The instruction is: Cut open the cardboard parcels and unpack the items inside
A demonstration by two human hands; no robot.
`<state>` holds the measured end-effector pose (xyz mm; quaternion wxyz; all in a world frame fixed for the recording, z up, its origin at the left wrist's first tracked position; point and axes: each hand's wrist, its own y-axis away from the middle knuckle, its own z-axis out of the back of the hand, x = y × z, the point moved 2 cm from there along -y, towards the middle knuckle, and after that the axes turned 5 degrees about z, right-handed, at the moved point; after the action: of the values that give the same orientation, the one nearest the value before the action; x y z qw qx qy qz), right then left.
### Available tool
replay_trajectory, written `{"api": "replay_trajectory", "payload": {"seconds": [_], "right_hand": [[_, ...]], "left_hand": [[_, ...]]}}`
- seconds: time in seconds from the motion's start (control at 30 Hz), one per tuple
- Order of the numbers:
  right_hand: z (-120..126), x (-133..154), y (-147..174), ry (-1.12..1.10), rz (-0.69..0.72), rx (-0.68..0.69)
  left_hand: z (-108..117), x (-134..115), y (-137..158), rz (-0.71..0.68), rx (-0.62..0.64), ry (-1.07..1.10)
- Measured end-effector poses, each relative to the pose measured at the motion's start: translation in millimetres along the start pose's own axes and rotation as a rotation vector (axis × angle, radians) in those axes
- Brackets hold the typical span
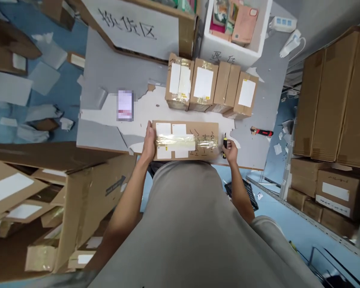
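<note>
A long cardboard box [205,154] lies flat at the table's front edge, with clear tape along its middle, white labels on its left half and handwriting on its right. My left hand [149,143] presses flat against the box's left end, fingers stretched out. At the opposite end, my right hand [231,152] is closed around a black and yellow utility knife [225,143]. The knife's blade points away from me, just beside the box's right end. Whether the blade touches the cardboard I cannot tell.
Behind the box stand several taped cartons [203,82]. A red and black knife [262,132] lies to the right, a blurred phone [125,105] to the left. A white foam box [228,52] and a large labelled carton [144,36] stand at the back. Shelving [327,236] flanks the right.
</note>
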<state>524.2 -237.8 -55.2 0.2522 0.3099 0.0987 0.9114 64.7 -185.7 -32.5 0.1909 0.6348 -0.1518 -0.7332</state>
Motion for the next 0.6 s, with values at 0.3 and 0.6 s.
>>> {"api": "replay_trajectory", "payload": {"seconds": [0.3, 0.6], "right_hand": [[93.5, 51.9, -5.0, 0.037, 0.319, -0.074], [110.3, 164.8, 35.6, 0.339, 0.713, 0.265]], "left_hand": [[-76.9, -23.3, 6.2, -0.342, 0.272, -0.007], [-56.7, -16.0, 29.1, -0.34, 0.249, -0.046]]}}
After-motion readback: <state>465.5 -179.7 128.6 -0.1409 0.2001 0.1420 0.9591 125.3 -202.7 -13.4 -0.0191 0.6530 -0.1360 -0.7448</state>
